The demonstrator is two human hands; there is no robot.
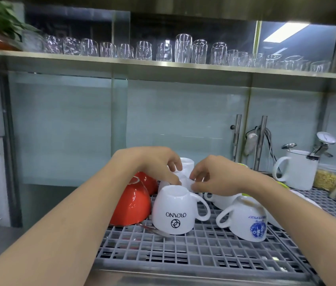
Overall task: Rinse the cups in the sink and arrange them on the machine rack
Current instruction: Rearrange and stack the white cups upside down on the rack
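Both hands, left hand (159,166) and right hand (214,176), pinch one upturned glossy white cup (185,170) above the rack (204,248).

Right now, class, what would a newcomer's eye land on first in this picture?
Probably the two hands, left hand and right hand, meeting over small white cups at the back of the grey rack. Next, the glossy red cup lies upside down at the rack's left, beside the white ORGANO mug. Above, a row of clear glasses lines the steel shelf.
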